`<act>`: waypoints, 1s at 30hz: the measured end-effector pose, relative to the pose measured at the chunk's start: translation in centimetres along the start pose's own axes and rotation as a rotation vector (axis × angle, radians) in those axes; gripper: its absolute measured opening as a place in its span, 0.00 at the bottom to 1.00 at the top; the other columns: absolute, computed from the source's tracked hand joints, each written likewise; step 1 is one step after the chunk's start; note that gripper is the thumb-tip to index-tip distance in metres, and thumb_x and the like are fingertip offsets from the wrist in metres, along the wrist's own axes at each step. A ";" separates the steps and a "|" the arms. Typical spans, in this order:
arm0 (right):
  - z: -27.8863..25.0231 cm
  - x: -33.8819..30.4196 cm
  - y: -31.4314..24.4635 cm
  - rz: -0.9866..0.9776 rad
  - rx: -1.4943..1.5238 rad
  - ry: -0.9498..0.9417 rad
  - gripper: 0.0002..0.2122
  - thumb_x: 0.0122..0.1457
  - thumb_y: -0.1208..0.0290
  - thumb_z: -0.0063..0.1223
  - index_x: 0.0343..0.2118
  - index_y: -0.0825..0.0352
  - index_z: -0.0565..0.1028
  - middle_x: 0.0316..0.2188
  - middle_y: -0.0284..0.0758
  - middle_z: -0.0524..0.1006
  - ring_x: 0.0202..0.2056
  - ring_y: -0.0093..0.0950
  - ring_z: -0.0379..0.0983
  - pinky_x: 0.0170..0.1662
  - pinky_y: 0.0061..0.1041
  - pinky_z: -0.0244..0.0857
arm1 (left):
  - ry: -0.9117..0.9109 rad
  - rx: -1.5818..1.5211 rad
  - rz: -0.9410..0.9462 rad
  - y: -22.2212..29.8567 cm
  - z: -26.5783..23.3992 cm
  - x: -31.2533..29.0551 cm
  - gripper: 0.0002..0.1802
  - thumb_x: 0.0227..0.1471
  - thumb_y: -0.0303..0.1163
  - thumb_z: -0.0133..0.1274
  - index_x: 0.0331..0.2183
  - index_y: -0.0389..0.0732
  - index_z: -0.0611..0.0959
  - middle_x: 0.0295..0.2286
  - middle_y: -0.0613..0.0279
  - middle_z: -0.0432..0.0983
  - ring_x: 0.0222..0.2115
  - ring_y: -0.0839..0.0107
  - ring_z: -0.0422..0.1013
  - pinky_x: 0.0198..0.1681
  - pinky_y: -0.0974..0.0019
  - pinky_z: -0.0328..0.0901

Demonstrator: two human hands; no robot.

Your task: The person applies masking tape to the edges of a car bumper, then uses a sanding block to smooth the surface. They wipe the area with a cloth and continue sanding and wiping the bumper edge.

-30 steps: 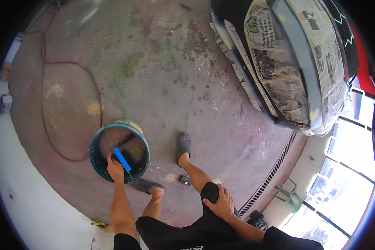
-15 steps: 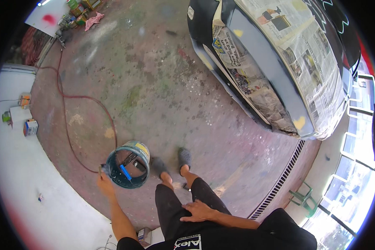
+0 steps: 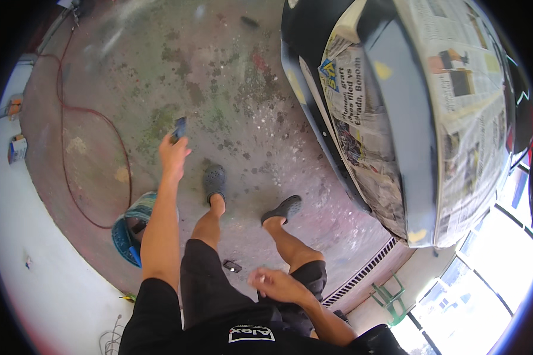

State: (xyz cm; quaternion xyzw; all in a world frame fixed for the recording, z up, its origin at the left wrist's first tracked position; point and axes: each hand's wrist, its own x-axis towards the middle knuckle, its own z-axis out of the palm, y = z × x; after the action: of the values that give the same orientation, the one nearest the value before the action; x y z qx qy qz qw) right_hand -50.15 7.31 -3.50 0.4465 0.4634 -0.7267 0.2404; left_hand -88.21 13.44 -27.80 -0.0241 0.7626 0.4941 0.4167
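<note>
1. Stained floor [image 3: 231, 127] spans the scene.
2. Far right, a newspaper-masked car [image 3: 405, 148].
3. Near left, a teal bucket [image 3: 141, 208].
4. Right hand [image 3: 277, 284], near, fingers curled; whether holding anything, I cannot tell.
5. Left hand [image 3: 173, 156], farther, grasps a dark-blue block [image 3: 180, 126] above the floor.

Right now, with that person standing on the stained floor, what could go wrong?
The small, dark, boxy object on the floor lies near the legs, so a careless step might land on it. The round teal plastic bucket stands to the person's left, where a sideways step could knock it. And if the left hand loosened, the small dark-blue object it holds might drop.
</note>
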 end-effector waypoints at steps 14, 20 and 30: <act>-23.2 18.7 3.3 -0.591 -0.368 0.881 0.13 0.64 0.75 0.67 0.48 0.73 0.80 0.43 0.43 0.83 0.40 0.33 0.82 0.46 0.30 0.75 | -0.209 -0.283 -0.105 -14.2 35.5 10.4 0.30 0.65 0.28 0.43 0.67 0.36 0.69 0.46 0.54 0.75 0.47 0.59 0.72 0.55 0.47 0.73; -24.4 19.3 5.8 -0.781 -0.804 0.829 0.14 0.55 0.73 0.73 0.44 0.68 0.82 0.41 0.41 0.84 0.39 0.42 0.82 0.43 0.37 0.75 | 0.068 0.162 0.920 -13.0 43.6 10.6 0.36 0.69 0.33 0.46 0.72 0.32 0.60 0.71 0.39 0.55 0.73 0.44 0.49 0.73 0.38 0.47; -25.9 20.4 6.3 -0.820 -0.985 0.891 0.16 0.51 0.74 0.76 0.42 0.68 0.82 0.39 0.41 0.84 0.36 0.41 0.80 0.39 0.35 0.73 | 0.118 0.474 1.126 -16.7 47.5 5.8 0.38 0.74 0.49 0.39 0.72 0.32 0.61 0.73 0.42 0.53 0.75 0.46 0.45 0.75 0.33 0.37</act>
State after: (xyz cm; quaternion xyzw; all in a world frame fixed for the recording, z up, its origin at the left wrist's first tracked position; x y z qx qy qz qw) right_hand -44.24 28.73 -28.64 0.3313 0.9134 -0.2202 -0.0858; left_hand -55.43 43.88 -51.67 0.4486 0.7691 0.4532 0.0425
